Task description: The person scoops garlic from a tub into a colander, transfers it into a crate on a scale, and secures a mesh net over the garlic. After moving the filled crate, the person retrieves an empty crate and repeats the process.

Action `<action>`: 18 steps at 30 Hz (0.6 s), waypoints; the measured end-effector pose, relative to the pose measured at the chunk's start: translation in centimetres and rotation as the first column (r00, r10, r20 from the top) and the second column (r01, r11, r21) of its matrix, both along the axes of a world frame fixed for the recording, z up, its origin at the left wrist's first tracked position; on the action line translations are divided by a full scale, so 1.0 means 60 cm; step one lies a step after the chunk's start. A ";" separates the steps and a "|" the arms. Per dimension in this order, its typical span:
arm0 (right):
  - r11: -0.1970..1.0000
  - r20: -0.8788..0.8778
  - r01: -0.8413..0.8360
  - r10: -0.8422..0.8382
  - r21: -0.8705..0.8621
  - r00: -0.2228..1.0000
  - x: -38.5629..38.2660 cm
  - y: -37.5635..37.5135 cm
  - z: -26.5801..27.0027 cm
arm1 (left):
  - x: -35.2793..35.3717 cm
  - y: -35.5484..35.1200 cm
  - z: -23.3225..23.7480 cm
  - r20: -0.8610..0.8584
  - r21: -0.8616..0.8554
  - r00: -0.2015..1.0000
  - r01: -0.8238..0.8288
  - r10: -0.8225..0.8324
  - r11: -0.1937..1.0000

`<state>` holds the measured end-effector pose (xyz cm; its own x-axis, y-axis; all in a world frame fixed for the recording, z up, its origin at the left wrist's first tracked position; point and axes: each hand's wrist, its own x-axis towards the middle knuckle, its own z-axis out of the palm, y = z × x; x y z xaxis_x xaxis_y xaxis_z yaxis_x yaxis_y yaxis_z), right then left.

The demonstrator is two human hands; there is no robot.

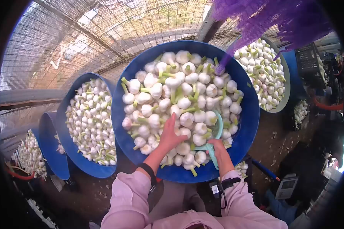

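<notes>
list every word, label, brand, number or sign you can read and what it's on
No text can be read.
White patch by the right sleeve: too small to read, if marked.
Grey panel at lower right: too blurred.
Turquoise tool: no lettering visible.

I read: left hand, fingers extended forward, thumb splayed rightward | right hand, right of left, fingers curled in grip | forearms, behind hands, converging forward
</notes>
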<state>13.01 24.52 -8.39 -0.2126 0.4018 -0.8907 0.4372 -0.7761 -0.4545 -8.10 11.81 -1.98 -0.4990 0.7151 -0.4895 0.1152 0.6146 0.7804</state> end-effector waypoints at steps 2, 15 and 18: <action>0.969 0.106 0.162 -0.143 -0.188 0.984 -0.009 -0.002 -0.013 | -0.003 0.021 0.012 -0.005 -0.034 1.000 -0.012 0.012 0.999; 0.972 -0.162 0.199 -0.217 -0.122 0.963 -0.012 -0.049 0.148 | 0.069 0.050 0.164 -0.244 -0.144 0.906 0.320 -0.347 0.936; 0.980 -0.296 0.166 -0.192 -0.112 0.936 0.002 -0.055 0.188 | 0.100 0.034 0.213 -0.324 -0.108 0.885 0.315 -0.333 0.943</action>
